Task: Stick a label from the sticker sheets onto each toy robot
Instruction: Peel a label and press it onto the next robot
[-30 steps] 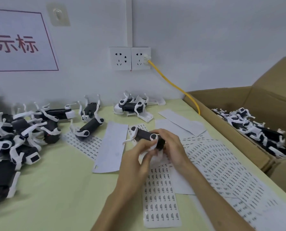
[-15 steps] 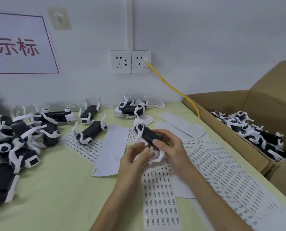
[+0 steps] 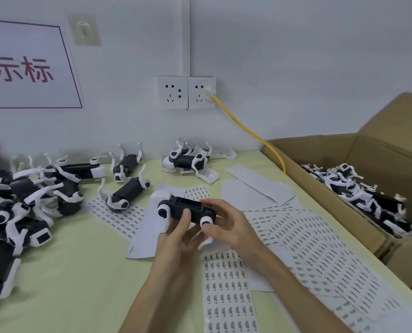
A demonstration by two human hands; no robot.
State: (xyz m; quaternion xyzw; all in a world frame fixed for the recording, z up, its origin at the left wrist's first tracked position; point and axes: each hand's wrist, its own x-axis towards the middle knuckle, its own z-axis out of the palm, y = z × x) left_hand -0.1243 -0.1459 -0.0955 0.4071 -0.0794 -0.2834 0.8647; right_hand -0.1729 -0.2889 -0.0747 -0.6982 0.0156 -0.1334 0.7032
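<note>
A black toy robot point(image 3: 185, 209) with white legs is held above the table centre, lying roughly level. My left hand point(image 3: 176, 239) grips it from below, thumb on its front side. My right hand point(image 3: 229, 224) grips its right end, fingers curled over the top. Sticker sheets point(image 3: 226, 292) with rows of small labels lie under and right of my hands. More toy robots point(image 3: 125, 191) lie scattered at the back and in a pile point(image 3: 15, 203) at the left.
An open cardboard box point(image 3: 373, 150) at the right holds several toy robots point(image 3: 363, 195). A yellow cable point(image 3: 250, 133) runs from the wall socket point(image 3: 201, 92) down behind the box. Blank backing papers point(image 3: 255, 188) lie behind the sheets on the green table point(image 3: 68, 272).
Both hands have turned the toy robot from tilted to roughly level, its black body side now facing me. The view has dropped slightly.
</note>
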